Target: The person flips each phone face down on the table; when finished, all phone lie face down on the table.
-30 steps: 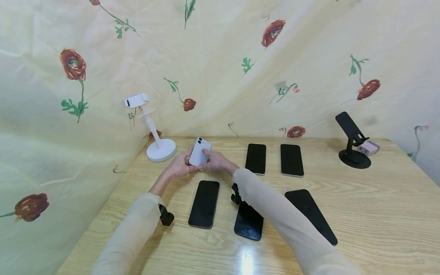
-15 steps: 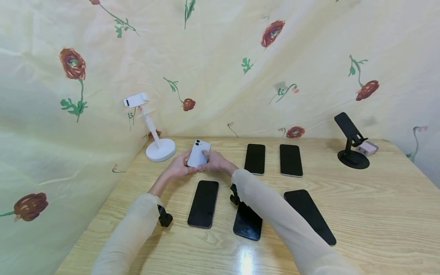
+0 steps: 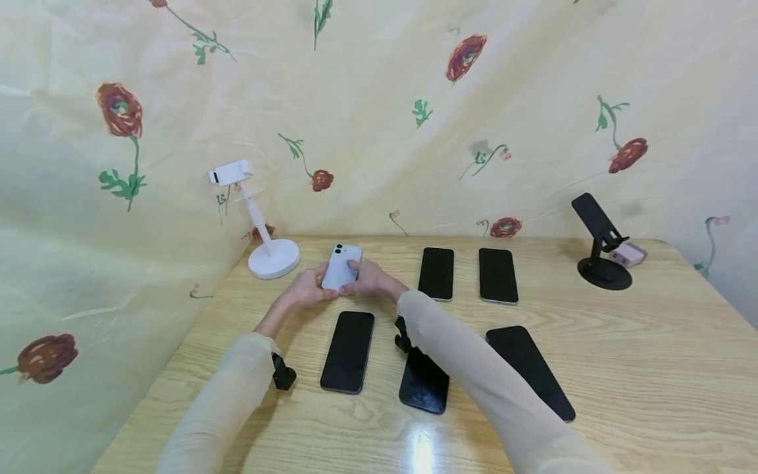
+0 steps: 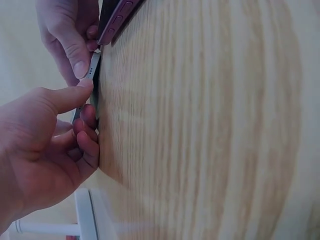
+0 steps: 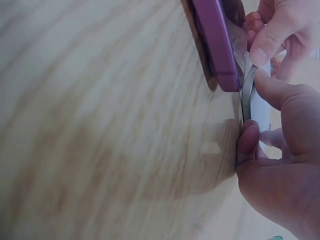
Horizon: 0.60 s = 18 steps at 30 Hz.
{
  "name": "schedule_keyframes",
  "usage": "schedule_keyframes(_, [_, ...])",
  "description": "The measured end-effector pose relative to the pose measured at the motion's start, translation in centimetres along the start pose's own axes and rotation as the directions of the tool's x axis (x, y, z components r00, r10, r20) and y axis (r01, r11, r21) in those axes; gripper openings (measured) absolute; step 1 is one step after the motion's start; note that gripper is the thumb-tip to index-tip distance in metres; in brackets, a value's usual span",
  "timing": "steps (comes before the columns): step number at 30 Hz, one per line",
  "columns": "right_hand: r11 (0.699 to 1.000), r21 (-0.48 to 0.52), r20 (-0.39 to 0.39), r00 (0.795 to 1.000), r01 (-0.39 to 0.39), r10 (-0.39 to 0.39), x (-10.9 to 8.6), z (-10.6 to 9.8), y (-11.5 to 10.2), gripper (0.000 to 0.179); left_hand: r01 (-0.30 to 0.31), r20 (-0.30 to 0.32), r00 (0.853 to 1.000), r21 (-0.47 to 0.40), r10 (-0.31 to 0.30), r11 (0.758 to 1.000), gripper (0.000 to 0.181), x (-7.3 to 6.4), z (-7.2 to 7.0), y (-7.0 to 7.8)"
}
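A pale smartphone (image 3: 341, 268), back side up with its camera lenses at the far left corner, is held low over the table's back left part. My left hand (image 3: 306, 288) pinches its left near corner, thumb on top and fingers curled at the edge. At the right side my right hand (image 3: 370, 278) grips it, thumb on its back. In the left wrist view the smartphone's near edge (image 4: 94, 64) is slightly off the wood, with fingertips under it. Whether its far end touches the table is hidden. Just nearer lies a dark-screened smartphone (image 3: 347, 352) with a purple frame (image 5: 217, 45).
Two black-screened phones, one left (image 3: 436, 273) and one right (image 3: 498, 275), lie at the back. Another phone (image 3: 424, 382) lies partly under the right sleeve, with a larger one (image 3: 531, 370) beyond. A white stand (image 3: 274, 259) is left; a black stand (image 3: 604, 272) and pink charger (image 3: 628, 254) are right.
Both hands have lowered the pale smartphone toward the table, and it has turned a little flatter. Their grip looks the same. The other phones stay in place while the view shifts slightly.
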State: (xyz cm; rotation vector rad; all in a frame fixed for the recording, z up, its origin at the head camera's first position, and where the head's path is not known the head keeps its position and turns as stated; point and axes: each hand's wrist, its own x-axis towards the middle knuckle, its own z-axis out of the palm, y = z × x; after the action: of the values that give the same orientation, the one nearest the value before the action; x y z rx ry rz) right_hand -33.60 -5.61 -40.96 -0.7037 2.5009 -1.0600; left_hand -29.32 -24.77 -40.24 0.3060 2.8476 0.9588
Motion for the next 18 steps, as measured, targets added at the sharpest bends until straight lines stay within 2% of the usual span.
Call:
schedule_keyframes(8, [1.0,0.025,0.017,1.0,0.004,-0.005,-0.24,-0.18,-0.03,0.083,0.044,0.043,0.998,0.07,-0.047,0.997,0.086,0.18,-0.08,0.28])
schedule_keyframes(18, [0.998,0.064,0.019,1.0,-0.017,0.016,-0.15,-0.14,0.07,0.084,0.079,0.04,0.996,0.117,-0.084,0.99,0.085,0.46,0.0,0.54])
